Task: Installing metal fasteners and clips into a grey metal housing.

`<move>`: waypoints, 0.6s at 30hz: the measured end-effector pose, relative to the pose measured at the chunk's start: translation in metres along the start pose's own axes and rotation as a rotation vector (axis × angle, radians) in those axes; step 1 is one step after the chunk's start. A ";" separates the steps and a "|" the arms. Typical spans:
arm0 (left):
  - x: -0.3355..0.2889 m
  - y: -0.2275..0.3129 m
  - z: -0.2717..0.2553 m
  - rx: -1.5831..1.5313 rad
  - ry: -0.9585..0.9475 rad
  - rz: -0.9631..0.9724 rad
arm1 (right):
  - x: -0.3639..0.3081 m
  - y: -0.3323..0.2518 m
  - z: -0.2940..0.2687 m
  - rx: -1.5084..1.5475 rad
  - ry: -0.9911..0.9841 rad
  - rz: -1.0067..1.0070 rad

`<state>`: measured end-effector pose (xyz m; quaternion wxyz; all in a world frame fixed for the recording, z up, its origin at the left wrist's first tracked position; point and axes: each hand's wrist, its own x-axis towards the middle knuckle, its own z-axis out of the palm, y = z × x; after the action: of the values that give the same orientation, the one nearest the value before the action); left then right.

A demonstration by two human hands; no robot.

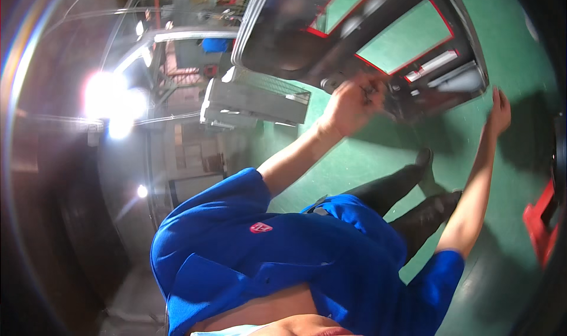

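At two o'clock, the left hand meets a dark panel; blur hides whether it grips. Near three, the right hand is unclenched, seemingly empty, beside its corner. The panel, toward one, already has red-edged openings; remaining work isn't visible.

My shirt is bright blue, and the cloth has lots of folds. It has short sleeves that stop near my elbows. Its collar is blue too, and it hangs open at my neck. On my chest there is a little red badge with white marks. My trousers are very dark, and my shoe looks dark too. My arms and fingers are bare.
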<state>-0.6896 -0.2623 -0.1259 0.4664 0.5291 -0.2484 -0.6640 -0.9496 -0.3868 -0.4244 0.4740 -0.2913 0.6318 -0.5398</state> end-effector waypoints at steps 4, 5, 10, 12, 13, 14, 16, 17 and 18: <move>-0.028 -0.027 0.032 -0.103 0.009 -0.266 | -0.086 -0.053 -0.009 0.286 -0.362 0.012; -0.034 -0.036 0.034 -0.151 0.021 -0.317 | -0.115 -0.085 -0.008 0.309 -0.505 0.084; -0.035 -0.050 0.059 -0.062 -0.039 -0.280 | -0.171 -0.201 -0.006 0.030 -0.935 -0.116; -0.034 -0.053 0.066 -0.009 -0.062 -0.232 | -0.172 -0.225 -0.013 -0.146 -0.991 -0.265; -0.033 -0.044 0.079 0.046 -0.081 -0.218 | -0.171 -0.232 -0.018 -0.213 -1.002 -0.342; -0.030 -0.035 0.093 0.153 -0.062 -0.183 | -0.168 -0.240 -0.022 -0.217 -0.985 -0.322; -0.024 -0.038 0.099 0.161 -0.037 -0.177 | -0.162 -0.251 -0.028 -0.223 -0.973 -0.303; -0.024 -0.043 0.098 0.075 -0.035 -0.153 | -0.161 -0.255 -0.028 -0.242 -0.974 -0.313; -0.022 -0.041 0.098 0.036 -0.047 -0.160 | -0.157 -0.257 -0.029 -0.268 -0.990 -0.335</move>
<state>-0.7960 -0.2409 -0.1186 0.3963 0.5398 -0.2283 -0.7067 -0.9529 -0.3008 -0.1346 0.5810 -0.6656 0.3412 -0.3208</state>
